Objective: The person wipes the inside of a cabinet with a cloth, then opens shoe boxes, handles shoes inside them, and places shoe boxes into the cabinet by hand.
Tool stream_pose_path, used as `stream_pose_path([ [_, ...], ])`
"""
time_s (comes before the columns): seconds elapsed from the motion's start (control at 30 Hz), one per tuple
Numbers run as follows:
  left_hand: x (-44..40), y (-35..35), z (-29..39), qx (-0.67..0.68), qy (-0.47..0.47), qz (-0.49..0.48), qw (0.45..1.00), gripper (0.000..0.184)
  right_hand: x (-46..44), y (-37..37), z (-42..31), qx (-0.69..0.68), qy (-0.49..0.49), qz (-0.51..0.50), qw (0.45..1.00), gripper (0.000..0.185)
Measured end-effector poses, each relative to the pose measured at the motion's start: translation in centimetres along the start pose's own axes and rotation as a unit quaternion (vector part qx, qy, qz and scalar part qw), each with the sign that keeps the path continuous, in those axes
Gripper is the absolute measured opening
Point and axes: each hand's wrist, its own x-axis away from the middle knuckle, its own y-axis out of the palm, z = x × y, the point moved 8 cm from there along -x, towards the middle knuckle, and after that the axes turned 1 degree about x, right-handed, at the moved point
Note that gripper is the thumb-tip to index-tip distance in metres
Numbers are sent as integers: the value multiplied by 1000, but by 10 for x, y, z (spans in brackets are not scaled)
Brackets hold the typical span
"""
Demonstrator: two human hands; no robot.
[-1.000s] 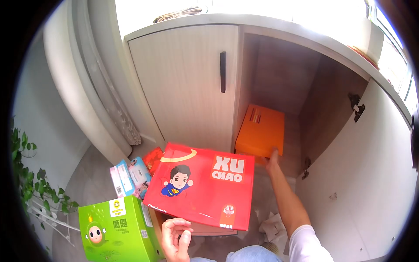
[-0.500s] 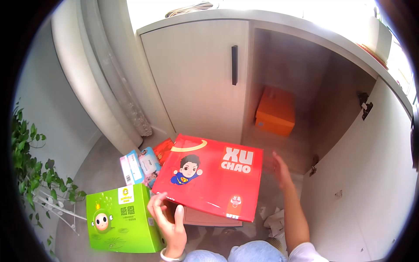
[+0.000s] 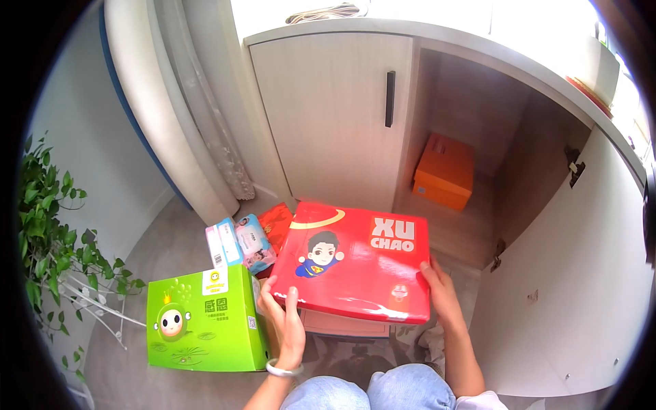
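Observation:
A red box (image 3: 352, 266) printed "XU CHAO" with a cartoon figure is held between my two hands, above my knees and in front of the cabinet. My left hand (image 3: 285, 321), with a pale bangle at the wrist, grips its near left corner, thumb along the front edge. At the right side, my right hand (image 3: 441, 294) presses its fingers against the edge. Beneath the red box, part of a pinkish flat box (image 3: 345, 324) shows. A green box (image 3: 205, 321) stands on the floor just left of my left hand.
An orange box (image 3: 444, 171) sits inside the open cabinet compartment. The cabinet door (image 3: 553, 273) is swung out on the right; the left door (image 3: 335, 116) is closed. Blue and white packs (image 3: 239, 242) lie behind the green box. A leafy plant (image 3: 55, 239) stands far left.
My right hand has come in from beside the red box and now touches its right side. The box sits more level. The view has shifted, so the surroundings appear further right.

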Motion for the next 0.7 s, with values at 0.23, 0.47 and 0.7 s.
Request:
stream_pose_path([
  [0.23,12,-21,77,229,113,-20,967,52,22,-24,-37,-224,-14,3,975,63],
  [0.47,6,-23,104,160,184,-44,969,65,27,-27,-61,-282,-97,-65,952,62],
  [0.7,14,-30,95,95,187,-1,978,61,14,-57,-29,-124,-76,51,988,73],
])
